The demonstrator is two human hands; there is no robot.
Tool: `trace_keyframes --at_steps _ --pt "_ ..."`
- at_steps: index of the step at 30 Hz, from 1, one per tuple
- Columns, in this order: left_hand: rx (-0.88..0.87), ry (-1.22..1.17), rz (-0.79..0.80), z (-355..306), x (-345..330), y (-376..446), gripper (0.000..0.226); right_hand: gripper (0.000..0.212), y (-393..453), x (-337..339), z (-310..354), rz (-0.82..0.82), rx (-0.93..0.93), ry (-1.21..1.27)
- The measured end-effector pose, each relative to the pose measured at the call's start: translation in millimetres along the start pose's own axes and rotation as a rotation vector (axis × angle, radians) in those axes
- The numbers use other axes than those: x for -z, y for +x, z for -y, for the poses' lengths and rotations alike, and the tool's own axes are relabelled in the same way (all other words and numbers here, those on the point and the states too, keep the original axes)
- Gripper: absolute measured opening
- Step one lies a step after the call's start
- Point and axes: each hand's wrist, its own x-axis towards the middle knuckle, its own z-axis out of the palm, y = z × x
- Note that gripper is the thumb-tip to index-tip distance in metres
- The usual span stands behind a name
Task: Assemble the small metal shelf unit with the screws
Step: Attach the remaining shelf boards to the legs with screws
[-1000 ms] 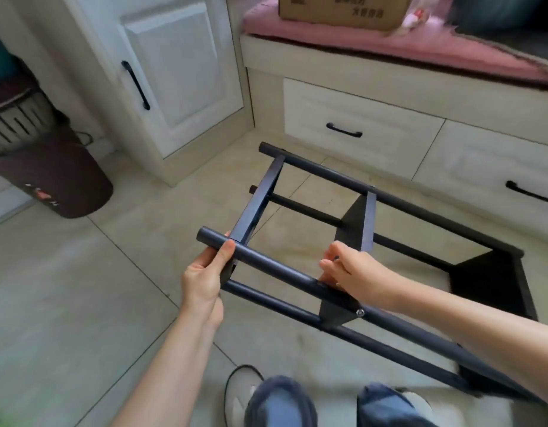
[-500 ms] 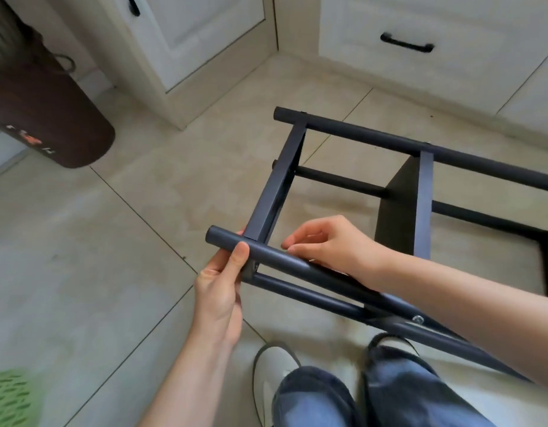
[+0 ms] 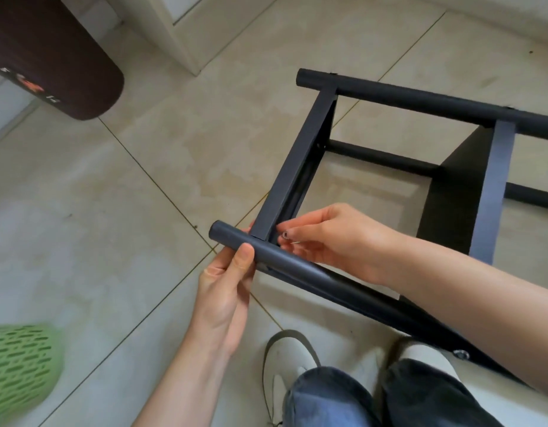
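The black metal shelf unit (image 3: 300,167) lies on its side on the tiled floor, its round posts running to the right. My left hand (image 3: 228,291) grips the end of the near post (image 3: 297,266), thumb on top. My right hand (image 3: 331,238) reaches in from the right and pinches a small silver screw (image 3: 285,234) at the corner where the end shelf meets that post. Another screw head (image 3: 461,354) shows lower down on the near post.
A dark brown cylindrical stool (image 3: 51,57) stands at the upper left. A green mesh basket (image 3: 17,368) sits at the lower left. White cabinet corner (image 3: 186,41) is at the top. My shoes (image 3: 285,359) and jeans (image 3: 374,399) are at the bottom.
My right hand slid left along the near post from the middle shelf to the end corner and now holds a screw there. The view tilted down and closer. My left hand kept its grip.
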Motion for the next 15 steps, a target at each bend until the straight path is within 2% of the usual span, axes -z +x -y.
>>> trace_keyframes --at_steps 6,7,10,15 --pt "0.033 -0.028 0.002 9 6 5 0.019 0.011 13 -3 -10 0.006 -0.047 -0.037" --pt "0.034 -0.031 0.012 8 7 5 0.023 0.011 15 -3 -10 0.013 -0.056 -0.003" --pt "0.033 -0.037 0.044 12 12 8 0.055 0.008 20 -2 -12 0.034 -0.091 0.089" --pt "0.030 -0.059 0.052 15 12 8 0.060 0.010 26 -6 -14 0.076 -0.092 0.118"
